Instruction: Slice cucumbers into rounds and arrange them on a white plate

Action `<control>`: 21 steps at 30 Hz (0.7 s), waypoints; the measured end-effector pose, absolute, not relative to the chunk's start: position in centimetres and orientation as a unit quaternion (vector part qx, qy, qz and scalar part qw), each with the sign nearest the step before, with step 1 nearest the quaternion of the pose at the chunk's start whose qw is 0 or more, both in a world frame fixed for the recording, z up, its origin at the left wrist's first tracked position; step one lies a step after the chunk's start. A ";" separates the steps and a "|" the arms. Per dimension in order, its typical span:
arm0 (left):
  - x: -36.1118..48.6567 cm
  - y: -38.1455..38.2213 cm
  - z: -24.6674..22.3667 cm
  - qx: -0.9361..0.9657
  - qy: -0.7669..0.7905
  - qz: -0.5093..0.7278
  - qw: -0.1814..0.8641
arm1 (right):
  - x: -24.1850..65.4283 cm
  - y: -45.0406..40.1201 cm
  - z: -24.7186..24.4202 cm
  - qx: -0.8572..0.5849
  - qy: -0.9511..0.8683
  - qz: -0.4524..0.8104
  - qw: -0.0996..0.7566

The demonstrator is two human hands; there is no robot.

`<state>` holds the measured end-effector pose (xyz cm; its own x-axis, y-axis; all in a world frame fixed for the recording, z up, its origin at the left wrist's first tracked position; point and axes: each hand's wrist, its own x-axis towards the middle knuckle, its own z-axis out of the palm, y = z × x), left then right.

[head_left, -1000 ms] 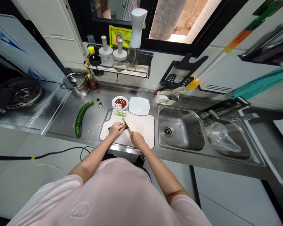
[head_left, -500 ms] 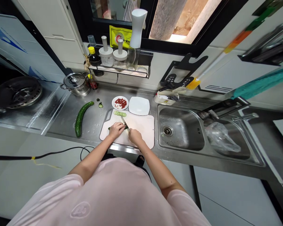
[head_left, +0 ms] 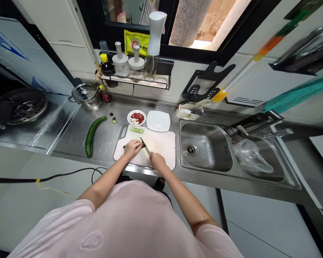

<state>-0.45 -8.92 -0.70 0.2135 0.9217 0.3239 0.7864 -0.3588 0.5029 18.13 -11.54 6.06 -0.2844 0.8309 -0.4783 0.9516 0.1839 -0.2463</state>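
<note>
On the white cutting board (head_left: pixel 164 147), my left hand (head_left: pixel 132 149) is closed over a piece of cucumber (head_left: pixel 143 145), most of it hidden under the fingers. My right hand (head_left: pixel 157 161) grips the handle of a knife (head_left: pixel 145 146), whose blade lies at the cucumber's right end, beside my left fingertips. Several thin cucumber slices (head_left: pixel 136 130) form an overlapping row near the board's top left. Behind the board stand a bowl of chopped red pieces (head_left: pixel 137 118) and a white square plate (head_left: pixel 158 121).
A whole cucumber (head_left: pixel 93 137) and small cucumber ends (head_left: pixel 114 120) lie left of the board. Further left are a lidded pot (head_left: pixel 86 96) and a wok (head_left: pixel 17 107). The sink (head_left: pixel 207 150) is at the right, a condiment rack (head_left: pixel 136 80) behind.
My right hand and the knife have shifted slightly right and toward my body. My left hand stays in nearly the same place on the cucumber.
</note>
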 end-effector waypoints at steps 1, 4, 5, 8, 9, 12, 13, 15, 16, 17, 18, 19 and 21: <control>-0.5 -8.9 -0.7 0.770 0.554 0.293 0.116 | 18.3 -11.7 6.0 0.586 0.760 -0.255 0.121; -0.4 -8.9 -0.7 0.769 0.556 0.291 0.119 | 18.2 -11.7 6.0 0.584 0.760 -0.255 0.125; -0.4 -8.9 -0.8 0.769 0.557 0.291 0.119 | 18.1 -11.6 6.0 0.584 0.760 -0.255 0.124; -0.4 -8.9 -0.7 0.768 0.557 0.292 0.120 | 17.8 -11.1 5.8 0.584 0.762 -0.252 0.121; -0.4 -8.9 -0.7 0.768 0.557 0.292 0.120 | 17.7 -11.0 5.7 0.584 0.763 -0.251 0.119; -0.4 -8.9 -0.7 0.770 0.555 0.291 0.120 | 17.4 -10.6 5.5 0.583 0.765 -0.249 0.114; -0.4 -8.9 -0.7 0.770 0.556 0.290 0.119 | 17.2 -10.5 5.4 0.583 0.765 -0.248 0.112; -0.4 -8.9 -0.7 0.769 0.558 0.289 0.118 | 17.0 -10.3 5.3 0.584 0.766 -0.247 0.110; -0.4 -8.9 -0.7 0.769 0.559 0.289 0.117 | 16.9 -10.2 5.3 0.584 0.766 -0.247 0.109; -0.4 -8.9 -0.7 0.768 0.559 0.289 0.117 | 16.9 -10.1 5.3 0.583 0.766 -0.247 0.109; -0.4 -8.9 -0.7 0.768 0.559 0.290 0.116 | 16.8 -10.1 5.3 0.583 0.766 -0.246 0.109; -0.4 -8.9 -0.7 0.767 0.559 0.291 0.116 | 16.9 -10.1 5.3 0.583 0.767 -0.246 0.109; -0.4 -8.9 -0.7 0.767 0.559 0.292 0.115 | 17.0 -10.3 5.3 0.582 0.768 -0.245 0.110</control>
<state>-0.43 -8.90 -0.73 0.2044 0.9253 0.3194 0.7908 -0.3484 0.5032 17.05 -10.35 5.34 -0.2985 0.8396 -0.4539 0.9472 0.2023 -0.2489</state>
